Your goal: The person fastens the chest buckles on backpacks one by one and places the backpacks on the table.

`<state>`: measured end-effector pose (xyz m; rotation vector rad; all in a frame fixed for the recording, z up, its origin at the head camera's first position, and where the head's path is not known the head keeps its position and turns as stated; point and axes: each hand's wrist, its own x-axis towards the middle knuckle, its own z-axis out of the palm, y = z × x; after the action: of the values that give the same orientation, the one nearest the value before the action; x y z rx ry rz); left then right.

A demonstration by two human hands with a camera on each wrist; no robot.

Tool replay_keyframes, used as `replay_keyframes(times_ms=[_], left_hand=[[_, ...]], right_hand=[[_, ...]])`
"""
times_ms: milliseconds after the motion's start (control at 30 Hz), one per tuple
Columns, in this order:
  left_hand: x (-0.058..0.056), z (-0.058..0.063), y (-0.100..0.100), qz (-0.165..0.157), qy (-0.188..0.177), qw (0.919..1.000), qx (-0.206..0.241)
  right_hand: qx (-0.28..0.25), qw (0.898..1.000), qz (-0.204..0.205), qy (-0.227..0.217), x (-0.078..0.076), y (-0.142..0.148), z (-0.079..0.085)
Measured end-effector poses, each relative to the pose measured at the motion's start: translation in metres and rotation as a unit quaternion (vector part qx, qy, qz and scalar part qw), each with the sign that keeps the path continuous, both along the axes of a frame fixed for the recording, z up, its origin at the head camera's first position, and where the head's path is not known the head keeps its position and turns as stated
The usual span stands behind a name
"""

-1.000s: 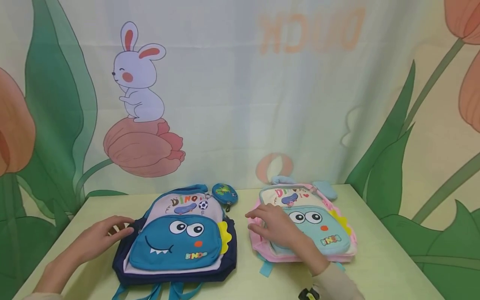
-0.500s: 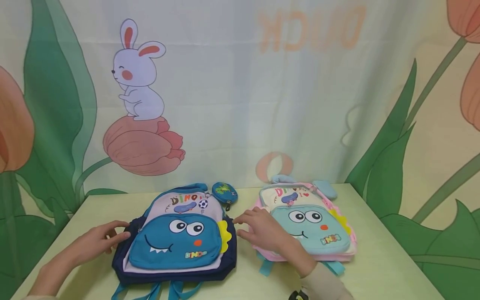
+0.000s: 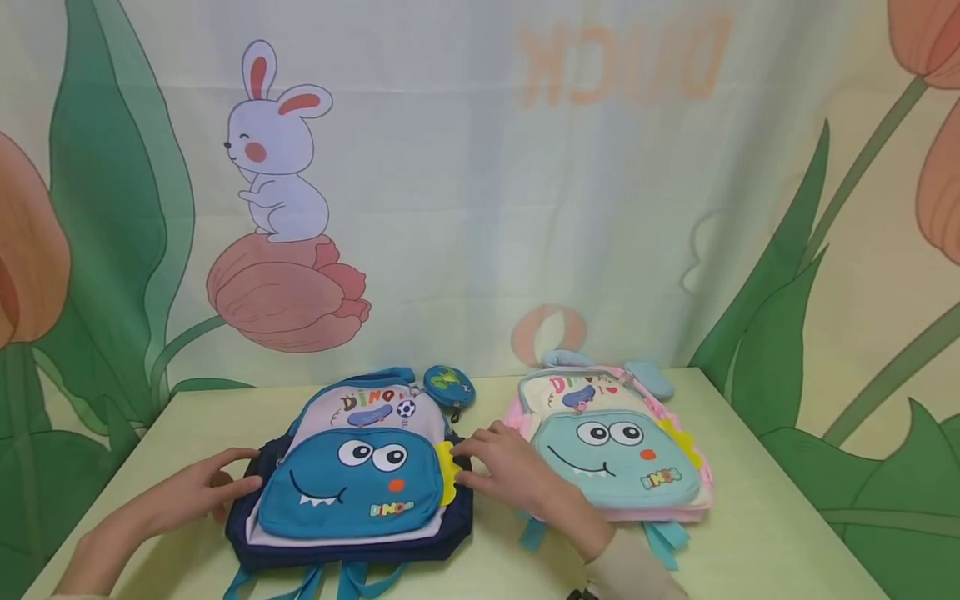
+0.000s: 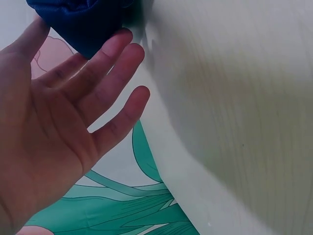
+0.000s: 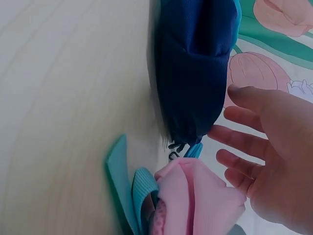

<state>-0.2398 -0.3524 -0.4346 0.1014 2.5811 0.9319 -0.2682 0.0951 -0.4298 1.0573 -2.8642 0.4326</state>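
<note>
A navy and teal backpack (image 3: 352,492) with a dinosaur face lies front up on the table. At its left side is my left hand (image 3: 187,492), thumb and fingertips against the navy side panel (image 4: 83,24). The fingers are spread and only loosely bent in the left wrist view. My right hand (image 3: 510,467) is on the opposite side, its fingertips right at the yellow scalloped trim (image 3: 448,473). In the right wrist view its fingers are relaxed beside the navy side. A pink and mint backpack (image 3: 622,458) of the same design lies partly behind the right hand.
A round blue pouch (image 3: 450,387) hangs off the blue backpack's top right. Teal straps (image 3: 315,581) stretch toward the table's front, and mint straps (image 3: 663,542) poke out under the pink backpack. Behind the table (image 3: 772,533) stands a printed curtain (image 3: 450,208) with tulips and a rabbit.
My right hand has moved left, from over the pink backpack to the blue backpack's right side. My left hand has shifted slightly against the left side. Both backpacks stay in place.
</note>
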Motion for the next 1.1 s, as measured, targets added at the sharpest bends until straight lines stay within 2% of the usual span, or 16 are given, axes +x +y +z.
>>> replay_keyframes(times_ms=[333,1100], left_hand=[[0.0003,0.0004,0.0016,-0.004,-0.005,1.0000,0.000],[-0.0018,0.0014,0.0036,0.000,-0.014,0.9998,-0.015]], right_hand=[[0.027,1.000,0.010,0.001,0.0006,-0.0045,-0.0052],[0.020,1.000,0.016,-0.018,0.0000,-0.0064,-0.0053]])
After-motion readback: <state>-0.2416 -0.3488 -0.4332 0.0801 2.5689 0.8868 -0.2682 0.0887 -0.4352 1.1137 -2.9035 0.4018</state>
